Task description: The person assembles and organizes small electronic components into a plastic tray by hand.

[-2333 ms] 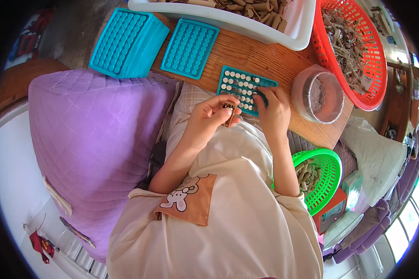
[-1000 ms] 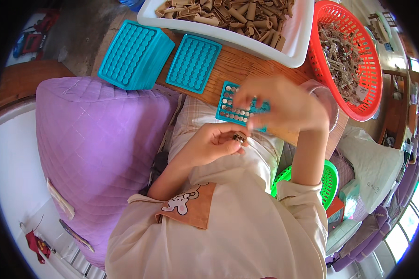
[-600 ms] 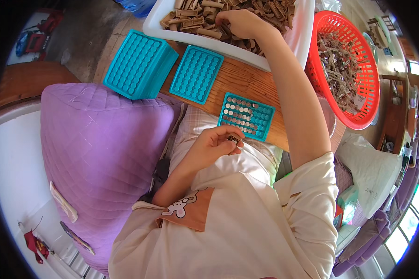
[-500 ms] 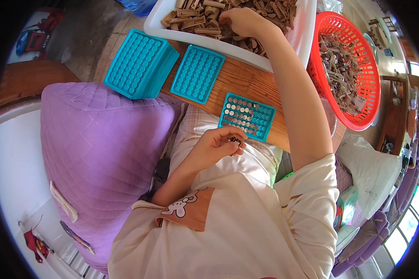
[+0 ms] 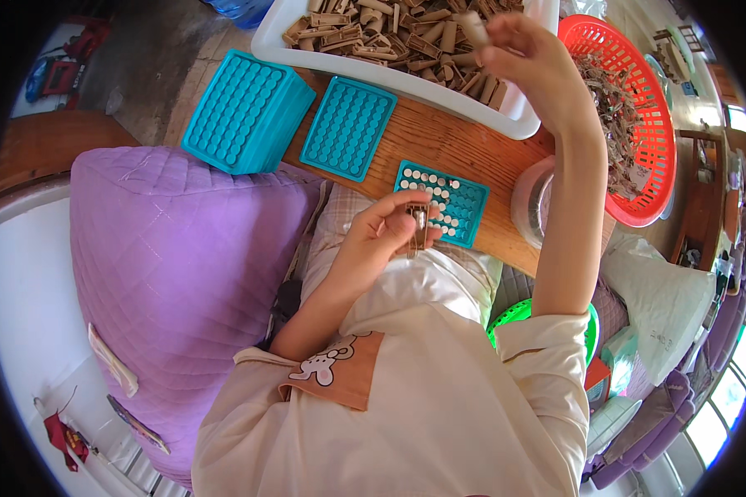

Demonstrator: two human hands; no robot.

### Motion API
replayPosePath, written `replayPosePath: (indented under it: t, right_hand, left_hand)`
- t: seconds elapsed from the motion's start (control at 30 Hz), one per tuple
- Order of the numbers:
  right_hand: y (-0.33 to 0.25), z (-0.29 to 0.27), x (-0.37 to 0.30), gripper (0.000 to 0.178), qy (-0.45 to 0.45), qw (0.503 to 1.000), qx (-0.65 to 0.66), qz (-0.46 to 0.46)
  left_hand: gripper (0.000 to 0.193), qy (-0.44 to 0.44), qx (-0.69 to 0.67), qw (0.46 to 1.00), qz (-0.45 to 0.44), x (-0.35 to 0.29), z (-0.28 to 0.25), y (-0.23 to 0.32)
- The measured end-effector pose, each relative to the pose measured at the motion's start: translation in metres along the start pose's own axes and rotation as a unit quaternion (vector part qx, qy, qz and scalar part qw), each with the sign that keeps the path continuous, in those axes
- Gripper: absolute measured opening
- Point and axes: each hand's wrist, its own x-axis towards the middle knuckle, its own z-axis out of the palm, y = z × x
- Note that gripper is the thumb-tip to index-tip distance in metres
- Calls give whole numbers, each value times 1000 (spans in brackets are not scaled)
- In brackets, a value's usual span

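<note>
In front of my body, my left hand (image 5: 371, 238) is closed on a small brown plastic piece (image 5: 417, 225) with a shiny strip inside it. Above the white tub's right part, my right hand (image 5: 539, 70) pinches a tan curved plastic piece (image 5: 474, 30), smeared by motion. Below it the white tub (image 5: 373, 69) holds many loose brown plastic pieces (image 5: 389, 33). Just beyond my left fingers lies a teal tray (image 5: 472, 199), its left pockets filled with small round silvery-white discs; my hand hides its lower left corner.
Left on the wooden table (image 5: 435, 137) are a teal tray (image 5: 348, 128) and a teal tray stack (image 5: 249, 112). A red basket (image 5: 659, 132) of clear scraps and a translucent round container (image 5: 529, 199) stand right. A purple quilted cushion (image 5: 191, 273) fills the left; a green basket rim (image 5: 593, 335) shows lower right.
My right hand has come up out of the brown pieces and moved right, with a tan piece in its fingers. My left hand has turned, showing the brown piece upright.
</note>
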Motion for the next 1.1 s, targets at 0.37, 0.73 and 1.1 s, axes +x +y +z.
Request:
replayPosePath:
  t: [0.37, 0.73, 1.1]
  right_hand:
    - [-2, 74, -154, 25, 185, 948, 239, 98]
    - [-12, 119, -174, 24, 283, 933, 213, 55]
    - [-3, 129, -171, 22, 326, 934, 148, 8]
  left_hand:
    - [36, -8, -44, 989, 141, 9, 20, 0]
    - [36, -40, 8, 980, 192, 2, 29, -5]
    - [37, -46, 79, 972, 215, 2, 34, -9]
